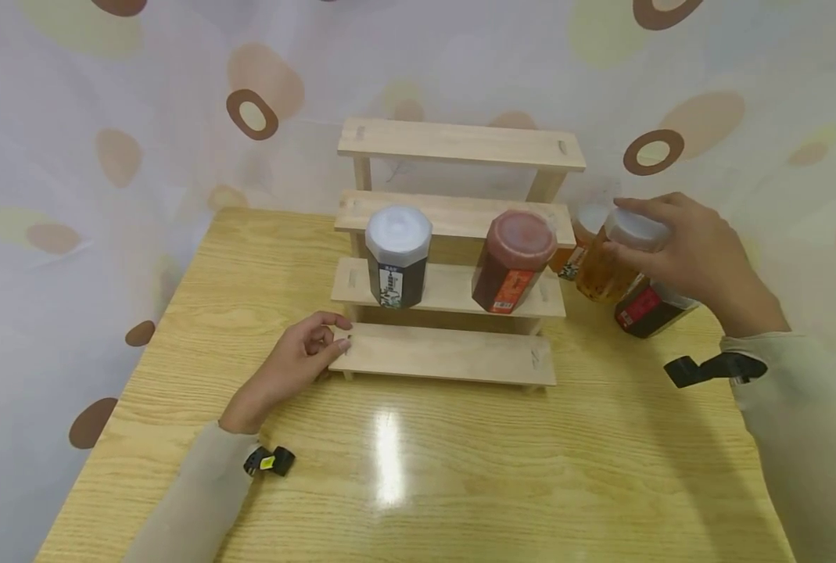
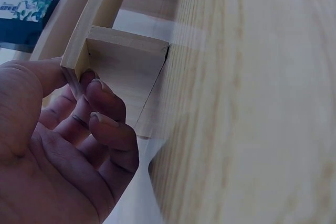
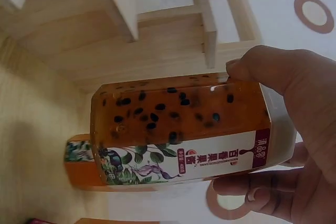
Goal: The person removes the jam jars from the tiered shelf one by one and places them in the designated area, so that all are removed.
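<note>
My right hand (image 1: 699,250) grips a jar (image 1: 600,274) of amber jelly by its white-lidded end, to the right of a stepped wooden rack (image 1: 446,352). In the right wrist view that jar (image 3: 178,114) has dark seeds inside and a label with leaves; the thumb and fingers lie on opposite sides of it. My left hand (image 1: 298,360) holds the left end of the rack's lowest step. The left wrist view shows the thumb on that step (image 2: 79,59) and curled fingers at its underside.
On the second step stand a dark jar (image 1: 400,274) with a white lid and a dark red jar (image 1: 514,262). An orange jar (image 1: 565,262) and a dark jar (image 1: 646,309) are on the table (image 1: 502,469) right of the rack. A patterned cloth (image 1: 178,94) hangs behind.
</note>
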